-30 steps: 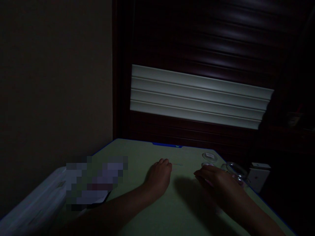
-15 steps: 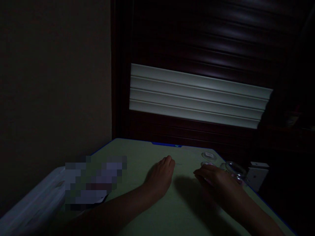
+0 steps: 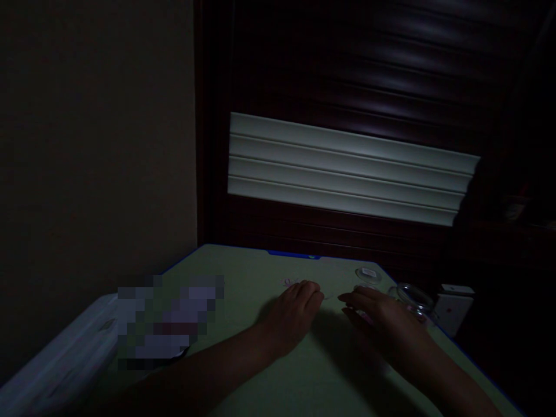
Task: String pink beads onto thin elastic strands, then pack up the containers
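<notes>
My left hand is over the middle of the table, its fingers curled closed on a thin pale strand that pokes out toward the right. Just beyond its knuckles lies a small pinkish piece, too dim to name. My right hand faces it from the right, thumb and forefinger brought close in a pinch; anything between the tips is too small to see. Under and behind the right hand are a partly hidden clear round container and pink bits. Beside it stands a clear jar with pinkish contents.
A clear round lid with a white label lies at the table's far right. Past the right edge is a white box. A pixelated patch and a white plastic-like sheet cover the left. A wall and dark slatted panels rise behind.
My left hand has moved slightly right, nearer my right hand, and the pinkish piece now shows behind it. The right thumb and forefinger have shifted slightly and show a small gap.
</notes>
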`<state>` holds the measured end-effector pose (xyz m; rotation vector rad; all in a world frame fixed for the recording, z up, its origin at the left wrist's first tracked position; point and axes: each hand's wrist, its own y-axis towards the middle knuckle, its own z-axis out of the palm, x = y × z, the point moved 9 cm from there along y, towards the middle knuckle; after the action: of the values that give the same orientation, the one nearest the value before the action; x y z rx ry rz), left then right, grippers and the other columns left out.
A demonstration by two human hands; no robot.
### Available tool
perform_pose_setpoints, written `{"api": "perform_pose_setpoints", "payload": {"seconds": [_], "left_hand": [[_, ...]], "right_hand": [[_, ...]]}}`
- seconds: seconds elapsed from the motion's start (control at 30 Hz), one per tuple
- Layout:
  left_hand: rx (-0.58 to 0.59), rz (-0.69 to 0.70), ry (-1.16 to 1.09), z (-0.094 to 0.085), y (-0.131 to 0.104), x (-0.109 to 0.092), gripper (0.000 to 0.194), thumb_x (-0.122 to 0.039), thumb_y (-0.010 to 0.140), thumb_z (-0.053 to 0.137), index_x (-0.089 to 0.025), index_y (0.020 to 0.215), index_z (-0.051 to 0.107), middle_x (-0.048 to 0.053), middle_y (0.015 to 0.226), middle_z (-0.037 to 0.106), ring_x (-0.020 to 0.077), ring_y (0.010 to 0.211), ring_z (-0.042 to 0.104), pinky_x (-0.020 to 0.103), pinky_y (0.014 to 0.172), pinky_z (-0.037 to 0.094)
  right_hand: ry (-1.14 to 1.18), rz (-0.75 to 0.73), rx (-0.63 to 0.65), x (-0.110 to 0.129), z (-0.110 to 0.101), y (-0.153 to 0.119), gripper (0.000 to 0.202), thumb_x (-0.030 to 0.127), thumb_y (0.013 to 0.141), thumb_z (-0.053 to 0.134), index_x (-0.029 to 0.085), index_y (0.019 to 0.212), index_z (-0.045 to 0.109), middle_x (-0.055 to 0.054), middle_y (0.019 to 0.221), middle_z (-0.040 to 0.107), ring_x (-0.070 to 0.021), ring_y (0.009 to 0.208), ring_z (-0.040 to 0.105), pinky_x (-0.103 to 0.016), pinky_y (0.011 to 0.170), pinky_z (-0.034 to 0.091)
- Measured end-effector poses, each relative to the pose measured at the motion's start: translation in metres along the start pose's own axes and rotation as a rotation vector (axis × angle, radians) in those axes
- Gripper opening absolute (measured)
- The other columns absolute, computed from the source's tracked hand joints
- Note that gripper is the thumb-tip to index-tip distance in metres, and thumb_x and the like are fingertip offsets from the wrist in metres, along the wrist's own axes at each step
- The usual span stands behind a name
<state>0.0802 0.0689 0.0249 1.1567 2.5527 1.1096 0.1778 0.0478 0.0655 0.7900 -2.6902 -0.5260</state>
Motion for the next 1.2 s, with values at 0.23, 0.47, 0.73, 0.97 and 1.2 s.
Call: {"api": "perform_pose_setpoints", "payload": {"seconds": [0.23, 0.47, 0.73, 0.97, 1.2], "left_hand": [[-0.139, 0.145, 0.007, -0.017, -0.001, -0.015, 0.014, -0.009, 0.088, 0.035, -0.013, 0.094, 0.047, 0.006, 0.092, 0.052, 0.0168, 0.082, 0.048, 0.032, 0.075, 0.047], [-0.198, 0.245, -0.016, -0.023, -0.002, -0.023, 0.013, -0.009, 0.089, 0.035, -0.013, 0.092, 0.048, 0.005, 0.089, 0.053, 0.0147, 0.08, 0.049, 0.029, 0.075, 0.046], [-0.245, 0.231, -0.021, -0.027, -0.002, -0.022, 0.015, -0.01, 0.09, 0.033, -0.012, 0.092, 0.048, 0.005, 0.088, 0.054, 0.0144, 0.077, 0.048, 0.029, 0.073, 0.047], [-0.183, 0.239, -0.019, -0.025, 0.0, -0.023, 0.019, -0.012, 0.091, 0.03, -0.012, 0.092, 0.049, 0.005, 0.089, 0.054, 0.0144, 0.078, 0.049, 0.029, 0.074, 0.046], [-0.162, 0.243, -0.012, -0.022, 0.001, -0.023, 0.018, -0.011, 0.09, 0.032, -0.013, 0.09, 0.05, 0.004, 0.087, 0.054, 0.0145, 0.076, 0.049, 0.029, 0.072, 0.045]], "right_hand": [[0.03, -0.01, -0.005, -0.001, 0.0, 0.001, 0.034, 0.014, 0.082, 0.046, 0.025, 0.111, 0.058, -0.004, 0.094, 0.063, -0.0175, 0.082, 0.059, -0.029, 0.07, 0.045], [0.007, -0.022, 0.012, 0.006, -0.002, 0.001, 0.022, 0.015, 0.084, 0.044, 0.023, 0.092, 0.063, -0.003, 0.086, 0.062, -0.016, 0.076, 0.058, -0.028, 0.066, 0.044], [-0.004, 0.0, 0.019, 0.002, 0.0, 0.002, 0.022, 0.015, 0.083, 0.044, 0.023, 0.094, 0.062, -0.003, 0.086, 0.062, -0.0164, 0.077, 0.057, -0.028, 0.065, 0.042], [-0.054, -0.011, 0.05, 0.005, 0.003, 0.001, 0.021, 0.015, 0.084, 0.041, 0.02, 0.074, 0.059, -0.001, 0.074, 0.058, -0.0133, 0.065, 0.053, -0.025, 0.058, 0.036], [-0.076, 0.003, 0.064, 0.005, 0.002, 0.0, 0.021, 0.013, 0.083, 0.042, 0.02, 0.07, 0.057, 0.0, 0.072, 0.057, -0.0118, 0.064, 0.052, -0.022, 0.057, 0.035]]}}
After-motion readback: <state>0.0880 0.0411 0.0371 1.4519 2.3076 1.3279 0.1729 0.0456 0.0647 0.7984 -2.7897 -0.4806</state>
